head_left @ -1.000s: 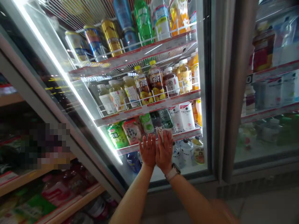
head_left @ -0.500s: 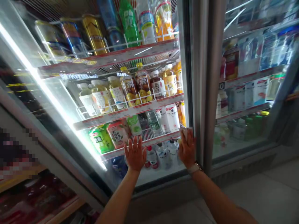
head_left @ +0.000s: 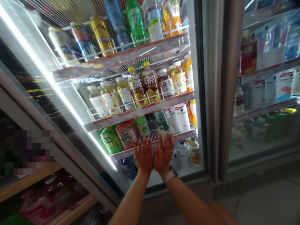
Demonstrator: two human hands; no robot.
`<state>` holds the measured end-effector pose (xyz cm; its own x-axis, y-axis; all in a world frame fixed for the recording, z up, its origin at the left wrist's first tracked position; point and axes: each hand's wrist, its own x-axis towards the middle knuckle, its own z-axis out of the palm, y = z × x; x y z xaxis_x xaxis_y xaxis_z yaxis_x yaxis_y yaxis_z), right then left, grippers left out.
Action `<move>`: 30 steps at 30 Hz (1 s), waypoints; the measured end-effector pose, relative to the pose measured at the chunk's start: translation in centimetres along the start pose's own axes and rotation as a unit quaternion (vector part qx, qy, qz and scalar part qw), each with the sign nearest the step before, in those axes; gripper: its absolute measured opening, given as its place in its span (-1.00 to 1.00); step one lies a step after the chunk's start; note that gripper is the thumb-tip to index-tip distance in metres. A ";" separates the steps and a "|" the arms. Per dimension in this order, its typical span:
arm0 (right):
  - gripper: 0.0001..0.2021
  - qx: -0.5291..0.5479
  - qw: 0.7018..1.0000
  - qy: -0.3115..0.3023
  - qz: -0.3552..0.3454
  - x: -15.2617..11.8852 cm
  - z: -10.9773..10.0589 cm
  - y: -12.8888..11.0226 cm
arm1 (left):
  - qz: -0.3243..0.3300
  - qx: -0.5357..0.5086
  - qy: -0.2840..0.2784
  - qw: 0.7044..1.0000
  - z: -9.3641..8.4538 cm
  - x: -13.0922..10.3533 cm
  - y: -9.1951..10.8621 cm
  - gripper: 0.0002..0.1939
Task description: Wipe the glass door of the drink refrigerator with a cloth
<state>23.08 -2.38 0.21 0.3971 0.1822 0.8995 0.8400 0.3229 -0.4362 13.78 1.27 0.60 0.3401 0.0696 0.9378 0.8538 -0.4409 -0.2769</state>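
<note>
My left hand [head_left: 143,157] lies flat with its fingers spread against the glass door [head_left: 187,170] of a lit drinks fridge. Close beside it, my right hand [head_left: 163,154] presses a pale, thin cloth or tissue [head_left: 166,135] to the same glass. The two hands nearly touch at the thumbs. A watch [head_left: 172,173] is on my right wrist. Behind the glass, near my fingertips, are a red drink carton [head_left: 126,135], a small green-and-white pack [head_left: 142,125] and a clear bottle with a dark green label [head_left: 162,121].
Bottled teas [head_left: 152,82] line the middle shelf, with cans [head_left: 101,34] and soda bottles above. White cartons [head_left: 182,117] stand lower right. A metal door frame [head_left: 231,93] separates a second fridge bay. At the left, a wooden-edged shelf [head_left: 70,214] holds red packages.
My right hand has slid left across the glass with the cloth, from the door's right edge to beside my left hand. The left hand stays flat on the glass. The view has shifted slightly.
</note>
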 end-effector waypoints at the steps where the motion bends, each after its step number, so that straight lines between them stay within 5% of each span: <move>1: -0.40 0.009 1.000 -0.004 -0.003 -0.3 0.3 -0.9 | 0.002 -0.007 0.001 1.000 0.1 -0.2 -0.2 -0.41; 7: -0.39 0.032 0.999 0.002 -0.017 -0.7 0.6 -1.8 | 0.004 -0.001 0.006 1.000 0.2 -0.2 -0.3 -0.38; 14: -0.41 0.002 0.984 -0.057 -0.168 0.1 -1.6 3.4 | 0.051 -0.002 -0.075 0.996 -3.0 1.2 -0.4 -0.32; 18: -0.41 -0.026 0.983 -0.055 -0.173 0.8 -4.4 9.1 | 0.097 -0.012 -0.088 0.991 -6.8 0.9 -4.1 -0.26; 23: -0.38 -0.079 0.993 -0.018 -0.086 2.0 -7.5 15.4 | -0.004 0.046 -0.089 0.995 -9.0 -0.4 -11.4 -0.27; 26: -0.38 -0.072 0.996 0.013 -0.055 2.7 -7.6 16.3 | -0.050 0.061 -0.072 0.994 -8.0 -1.4 -13.9 -0.26; 30: -0.37 -0.079 0.995 0.044 -0.039 2.9 -5.8 13.8 | -0.068 0.077 -0.029 0.994 -6.4 -2.4 -14.2 -0.26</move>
<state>37.94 -2.81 -3.03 0.3527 0.0777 0.9325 0.9148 0.1813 -0.3610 -1.63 1.64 3.63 0.2360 0.1731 0.9562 0.9419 -0.2826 -0.1814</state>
